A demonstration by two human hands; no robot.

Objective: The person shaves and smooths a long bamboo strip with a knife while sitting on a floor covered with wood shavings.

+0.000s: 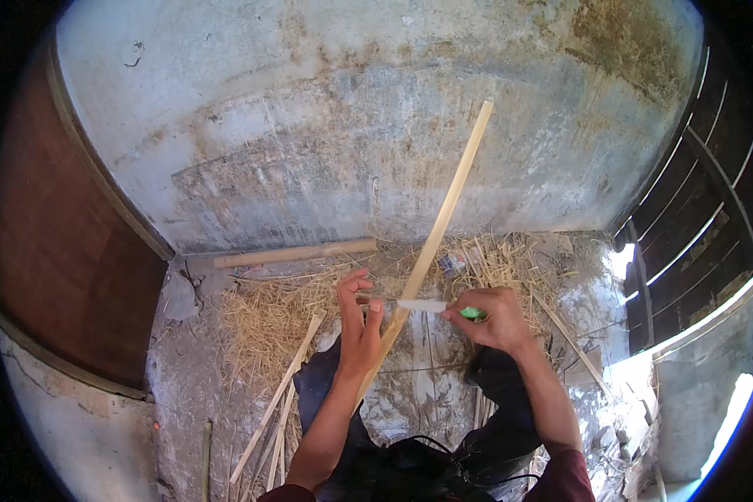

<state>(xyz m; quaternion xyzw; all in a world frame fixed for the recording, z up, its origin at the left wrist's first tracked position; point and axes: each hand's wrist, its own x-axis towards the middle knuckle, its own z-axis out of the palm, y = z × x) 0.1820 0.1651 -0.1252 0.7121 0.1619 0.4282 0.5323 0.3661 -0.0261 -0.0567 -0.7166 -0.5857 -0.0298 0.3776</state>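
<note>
A long pale strip of split bamboo or wood [445,209] slants from between my legs up toward the wall. My right hand [495,320] is closed around the green handle of a knife [425,306]. Its light blade points left and lies across the strip. Just left of the strip, my left hand [361,328] is raised with thumb and fingers apart, near the blade's tip. I see nothing gripped in it, though a thin sliver by its fingertips is too small to make out.
Straw-like shavings [268,322] cover the floor on both sides. Several cut strips [280,393] lie at the left, and another strip [573,339] at the right. A thick bamboo pole [297,253] lies along the stained wall [326,151]. A brown door panel [67,243] stands left, dark slats [694,209] right.
</note>
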